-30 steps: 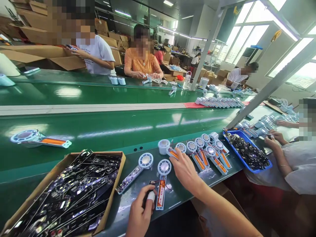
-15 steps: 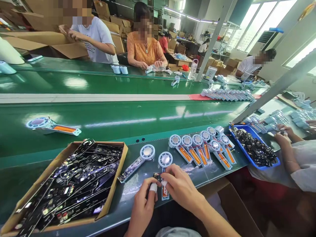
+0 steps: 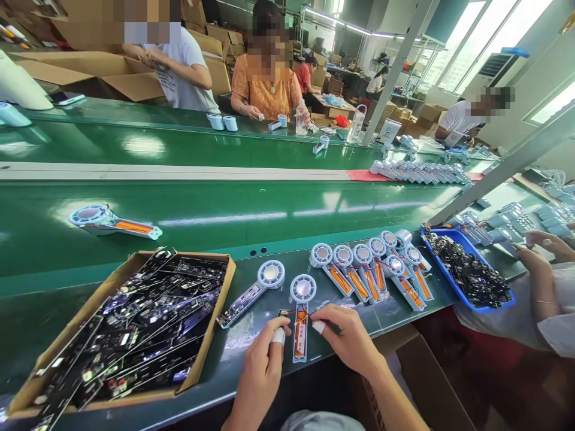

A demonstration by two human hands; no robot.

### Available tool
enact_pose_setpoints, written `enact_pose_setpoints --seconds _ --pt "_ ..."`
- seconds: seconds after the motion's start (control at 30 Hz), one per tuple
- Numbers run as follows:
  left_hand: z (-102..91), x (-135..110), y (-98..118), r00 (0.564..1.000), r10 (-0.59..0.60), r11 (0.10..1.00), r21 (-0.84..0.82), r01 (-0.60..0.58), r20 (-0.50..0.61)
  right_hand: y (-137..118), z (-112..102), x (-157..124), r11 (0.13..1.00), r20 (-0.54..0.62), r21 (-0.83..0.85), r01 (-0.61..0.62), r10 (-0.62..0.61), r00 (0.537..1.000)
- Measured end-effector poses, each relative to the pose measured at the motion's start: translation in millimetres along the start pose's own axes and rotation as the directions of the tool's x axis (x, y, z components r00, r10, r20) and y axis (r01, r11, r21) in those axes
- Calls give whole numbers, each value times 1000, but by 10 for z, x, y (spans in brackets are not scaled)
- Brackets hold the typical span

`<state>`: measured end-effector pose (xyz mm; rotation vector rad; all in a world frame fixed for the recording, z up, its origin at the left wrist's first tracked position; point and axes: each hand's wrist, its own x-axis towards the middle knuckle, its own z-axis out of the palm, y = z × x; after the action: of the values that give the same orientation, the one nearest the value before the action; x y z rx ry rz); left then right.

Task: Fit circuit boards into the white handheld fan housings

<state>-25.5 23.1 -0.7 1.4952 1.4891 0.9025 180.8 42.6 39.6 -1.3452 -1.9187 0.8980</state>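
Note:
A small fan half-shell point(image 3: 300, 317) with a round white head and an orange battery in its handle lies on the green bench edge in front of me. My left hand point(image 3: 263, 371) pinches at its left side, where a small dark circuit board point(image 3: 283, 313) sits, a white cot on one fingertip. My right hand point(image 3: 348, 338) pinches the thin red wire on its right side, also with a white fingertip cot. Another shell point(image 3: 252, 293) with a circuit board fitted lies just to the left.
A cardboard box point(image 3: 211, 353) of black circuit boards stands at my left. A row of several battery-fitted shells point(image 3: 372, 272) lies to the right, then a blue tray point(image 3: 442, 272) of small parts and a neighbour's hands point(image 3: 536, 254). One fan shell point(image 3: 112, 221) rides the green conveyor; people work across it.
My right hand came back from the row of shells to the one in front of me and now pinches its wire. The shell on the conveyor has drifted rightwards.

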Motion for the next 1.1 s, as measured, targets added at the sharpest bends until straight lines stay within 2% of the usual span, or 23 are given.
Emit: enact_pose_setpoints --seconds 0.13,0.2,0.27,0.4,0.5,0.6,0.73,0.83,0.97,1.1 --pt "-13 15 16 999 14 1000 -7 -14 29 31 28 81 975 -148 -158 156 -180 973" --pt "-6 4 47 1000 2 1000 -27 -2 18 -3 89 164 966 -203 -193 172 -211 956" --pt "7 -12 89 1000 -25 998 -65 25 -3 -79 165 246 984 -183 -115 138 -158 970" --pt "32 -37 165 990 -135 976 -177 124 -48 -226 257 317 994 -28 107 12 -9 1000" --pt "39 -41 208 978 -201 953 -243 181 -58 -232 242 298 983 3 181 32 -33 999" --pt "24 -23 236 977 -208 948 -256 189 -48 -196 218 272 979 -11 190 74 -73 997" --pt "-20 49 234 994 -105 979 -173 107 21 -176 234 239 997 -13 31 70 -70 997" --pt "-38 100 222 999 -33 995 -91 37 40 -156 263 213 978 -15 -86 191 -193 981" --pt "-25 103 219 998 -60 994 -95 62 18 -114 273 199 887 8 -294 356 -370 929" --pt "-13 73 213 997 -69 991 -112 73 34 -105 264 220 792 61 -426 437 -456 888"
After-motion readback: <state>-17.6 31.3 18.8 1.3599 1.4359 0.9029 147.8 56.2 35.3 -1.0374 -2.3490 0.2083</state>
